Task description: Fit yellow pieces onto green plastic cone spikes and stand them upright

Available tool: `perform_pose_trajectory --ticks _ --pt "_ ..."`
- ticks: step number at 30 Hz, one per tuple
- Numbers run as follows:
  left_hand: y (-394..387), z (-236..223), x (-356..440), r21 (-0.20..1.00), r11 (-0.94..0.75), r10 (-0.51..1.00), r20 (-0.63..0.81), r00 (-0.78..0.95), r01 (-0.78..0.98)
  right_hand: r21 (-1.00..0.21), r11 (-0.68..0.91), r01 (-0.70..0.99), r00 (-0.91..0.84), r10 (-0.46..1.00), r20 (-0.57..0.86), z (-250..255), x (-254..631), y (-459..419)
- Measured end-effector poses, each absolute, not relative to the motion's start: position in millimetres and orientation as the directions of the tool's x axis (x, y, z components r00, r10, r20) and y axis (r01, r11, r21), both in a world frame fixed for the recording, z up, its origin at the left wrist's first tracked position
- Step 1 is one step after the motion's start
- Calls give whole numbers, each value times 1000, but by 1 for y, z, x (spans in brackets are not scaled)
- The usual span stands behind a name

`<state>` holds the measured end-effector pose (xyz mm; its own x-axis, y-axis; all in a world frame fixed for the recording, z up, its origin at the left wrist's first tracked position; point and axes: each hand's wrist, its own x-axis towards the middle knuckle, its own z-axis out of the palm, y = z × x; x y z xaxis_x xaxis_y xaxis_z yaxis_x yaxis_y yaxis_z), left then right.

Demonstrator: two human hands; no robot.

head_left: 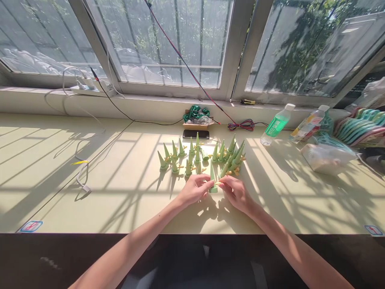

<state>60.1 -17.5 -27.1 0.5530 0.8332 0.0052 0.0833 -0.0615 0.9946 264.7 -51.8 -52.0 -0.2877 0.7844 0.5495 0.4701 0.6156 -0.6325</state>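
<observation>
Near the middle of the table a green cone (213,188) stands upright between my two hands. My left hand (197,188) is closed on its left side, thumb and fingers at its lower part. From the right, my right hand (236,190) pinches a small yellow piece (218,183) against the same cone; the piece is too small to make out fully. Just beyond my hands stand several more green cones (175,166), many with little yellow pieces at their sides. One cone (204,155) in the group appears to lie on its side. Other cones (234,160) crowd together at the right.
Behind the cones lie a black phone (195,134) and a small box (197,122) with green straps. Bottles (277,124) and a plastic container (327,156) stand on the right, near stacked hangers (361,126). A white cable (86,186) trails on the left. The table's front edge (186,233) is close.
</observation>
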Motion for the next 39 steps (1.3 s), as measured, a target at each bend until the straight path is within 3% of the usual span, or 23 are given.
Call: perform_pose_trajectory --ticks 5,10,18,24,35,39 --pt "-18 -28 61 999 -31 818 2 575 41 -577 643 503 -292 755 587 -50 263 -54" --pt "-17 -34 63 996 -73 822 94 561 -60 -610 610 505 -262 782 566 -51 260 -55" --pt "-16 -39 60 909 -418 760 354 545 -8 -703 556 443 -254 830 497 -49 259 -56" --pt "-15 -39 61 888 -459 750 372 546 25 -716 531 453 -233 846 479 -51 259 -54" --pt "-13 -43 58 796 -578 735 411 539 181 -569 508 647 -171 824 541 -47 271 -50" --pt "-11 -47 58 703 -636 728 409 550 318 -484 403 776 -188 881 433 -36 293 -49"
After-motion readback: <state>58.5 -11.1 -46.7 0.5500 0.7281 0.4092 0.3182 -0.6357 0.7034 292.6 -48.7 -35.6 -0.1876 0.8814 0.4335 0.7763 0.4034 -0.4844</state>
